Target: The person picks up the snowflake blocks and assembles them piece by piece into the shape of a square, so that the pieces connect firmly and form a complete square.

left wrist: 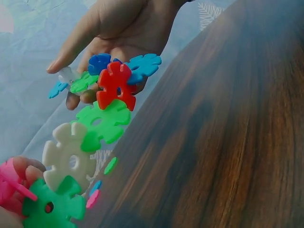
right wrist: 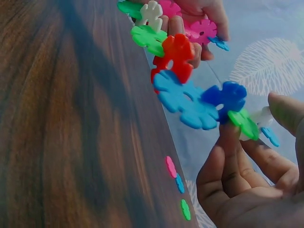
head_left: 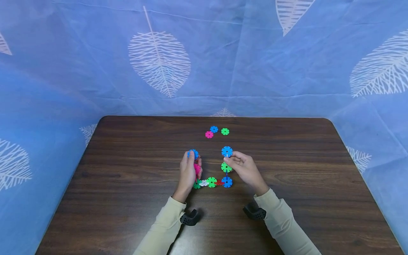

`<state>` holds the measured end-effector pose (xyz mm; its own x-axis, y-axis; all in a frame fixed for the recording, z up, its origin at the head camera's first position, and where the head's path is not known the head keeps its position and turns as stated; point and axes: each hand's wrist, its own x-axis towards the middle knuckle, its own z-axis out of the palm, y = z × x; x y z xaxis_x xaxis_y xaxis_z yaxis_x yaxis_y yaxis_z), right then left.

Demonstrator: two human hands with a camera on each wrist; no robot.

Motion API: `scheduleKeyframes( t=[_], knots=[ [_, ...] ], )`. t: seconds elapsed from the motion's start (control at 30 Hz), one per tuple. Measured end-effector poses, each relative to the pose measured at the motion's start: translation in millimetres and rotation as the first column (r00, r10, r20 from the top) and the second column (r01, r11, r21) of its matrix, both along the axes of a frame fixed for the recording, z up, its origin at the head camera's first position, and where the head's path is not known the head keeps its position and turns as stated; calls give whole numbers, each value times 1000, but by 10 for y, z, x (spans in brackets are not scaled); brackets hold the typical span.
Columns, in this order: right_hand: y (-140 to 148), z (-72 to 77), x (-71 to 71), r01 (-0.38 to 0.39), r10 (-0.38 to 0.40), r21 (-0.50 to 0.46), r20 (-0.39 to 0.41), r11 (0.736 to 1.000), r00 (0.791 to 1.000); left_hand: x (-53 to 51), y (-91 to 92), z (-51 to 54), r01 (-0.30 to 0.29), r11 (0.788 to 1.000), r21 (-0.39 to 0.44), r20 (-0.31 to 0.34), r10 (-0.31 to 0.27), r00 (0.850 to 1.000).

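A U-shaped chain of slotted plastic snowflake discs is held up between both hands over the table. My left hand (head_left: 188, 173) grips its left side, with a blue disc (head_left: 194, 153) at the top and a pink disc (head_left: 197, 168) by the fingers. My right hand (head_left: 245, 170) pinches the right side near a green disc (head_left: 226, 167), below the top blue disc (head_left: 227, 151). Along the bottom run a white disc (left wrist: 71, 156), a light green disc (head_left: 211, 182) and a red disc (right wrist: 175, 59), ending at a corner blue disc (head_left: 227, 182). The fingers partly hide the left side.
Three loose discs lie beyond the hands on the dark wooden table (head_left: 127, 212): a pink disc (head_left: 209, 134), a blue disc (head_left: 214, 129) and a green disc (head_left: 225, 131). A blue leaf-patterned cloth (head_left: 223, 63) hangs behind the table. Black wrist cameras sit on both sleeves.
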<state>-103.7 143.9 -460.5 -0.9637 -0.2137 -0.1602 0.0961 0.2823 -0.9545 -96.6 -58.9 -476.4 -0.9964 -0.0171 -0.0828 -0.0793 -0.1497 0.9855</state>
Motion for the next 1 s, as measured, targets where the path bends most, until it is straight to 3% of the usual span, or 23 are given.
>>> scheduleKeyframes(
  t=[0.23,0.3,0.53,0.6,0.83,1.0],
  knots=[
    [63,-23,-1,-87,87,-22,1,996,996,61,-28,220,21,998,-61,-75,-26,997],
    [76,-29,-1,-106,107,-19,2,994,994,58,-32,219,24,996,-82,-88,-31,996],
    [90,-37,-17,-147,147,-30,2,989,989,-34,-48,-41,16,999,-51,-94,-21,995],
    [83,-30,-31,-140,140,-9,-3,990,990,-42,-49,-73,8,1000,-29,-98,-11,995],
    [58,27,-102,-131,139,114,-63,985,988,-37,-56,-70,-10,1000,24,-121,13,993],
    [77,24,-223,-129,138,129,-59,983,989,-38,-68,-51,-11,999,51,-113,16,993]
  ],
)
